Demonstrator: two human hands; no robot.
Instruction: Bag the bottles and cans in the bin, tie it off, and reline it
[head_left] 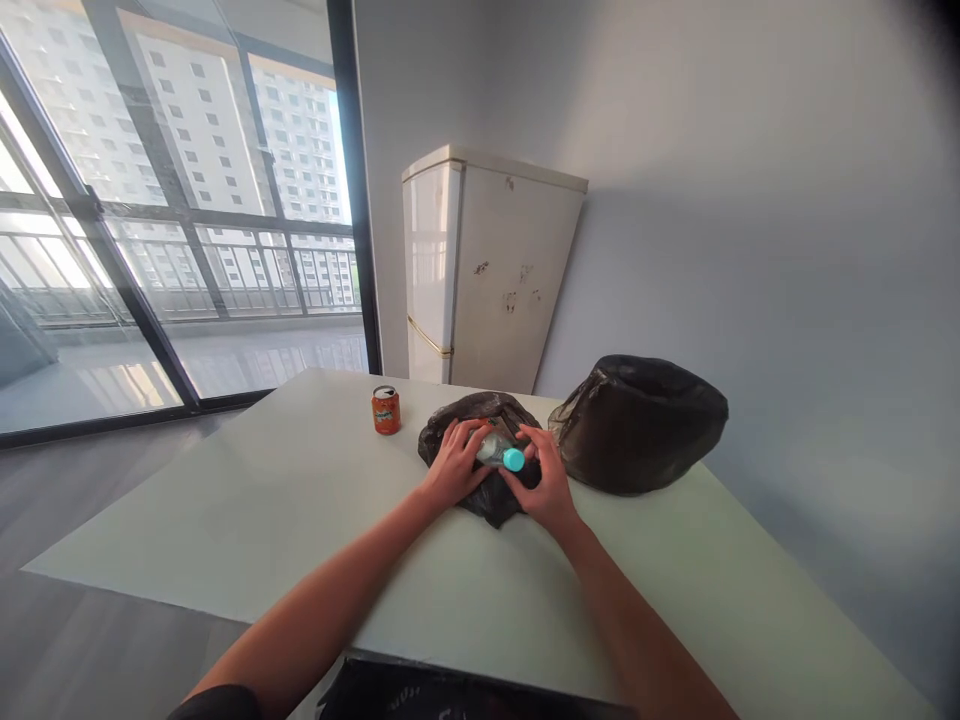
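Note:
A clear plastic bottle (492, 449) with a turquoise cap lies tilted over a crumpled black plastic bag (491, 495) on the table. Around the bottle's body curl the fingers of my left hand (456, 465). My right hand (550, 482) is by the cap end, its thumb and fingers apart around the cap with a gap showing. Part of the bag's contents shows behind the bottle, too small to make out. To the left of the bag stands an opened orange drink can (386, 412).
A bin lined with a black bag (637, 430) stands at the table's right side, close to my right hand. The white table (300, 480) spans the foreground. Behind it are a white fridge (517, 260) and a sliding glass door (187, 200).

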